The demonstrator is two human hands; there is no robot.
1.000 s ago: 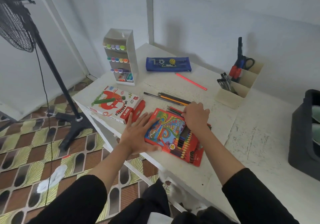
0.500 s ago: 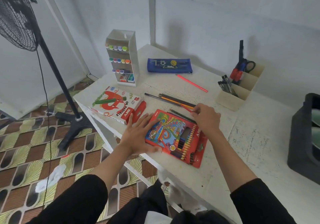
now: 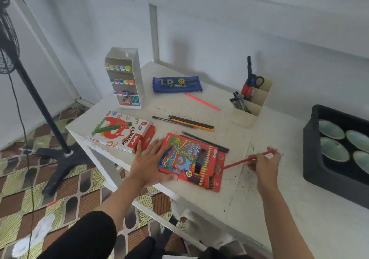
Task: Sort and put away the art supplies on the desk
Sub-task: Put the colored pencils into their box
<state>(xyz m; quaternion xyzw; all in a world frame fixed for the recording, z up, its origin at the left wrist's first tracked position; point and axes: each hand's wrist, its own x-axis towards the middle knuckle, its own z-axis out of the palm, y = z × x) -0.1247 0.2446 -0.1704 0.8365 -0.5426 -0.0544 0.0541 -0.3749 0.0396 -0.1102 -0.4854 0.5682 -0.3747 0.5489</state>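
White desk (image 3: 249, 198): left hand (image 3: 148, 166) presses flat, fingers straight, on the box (image 3: 191, 158); right hand (image 3: 265, 164) pinches a red pencil (image 3: 237, 162). Risk: a misaligned tip may snag at the box mouth.

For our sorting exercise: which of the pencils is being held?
The red pencil, pinched in the right hand; all the others lie loose on the desk.

Two hands (image 3: 148, 161) (image 3: 264, 163), two boxes (image 3: 119, 131) (image 3: 191, 158), one pencil case (image 3: 176, 83), one red pencil (image 3: 239, 161), four bowls (image 3: 331, 129) (image 3: 357, 139) (image 3: 334, 149) (image 3: 362, 158).
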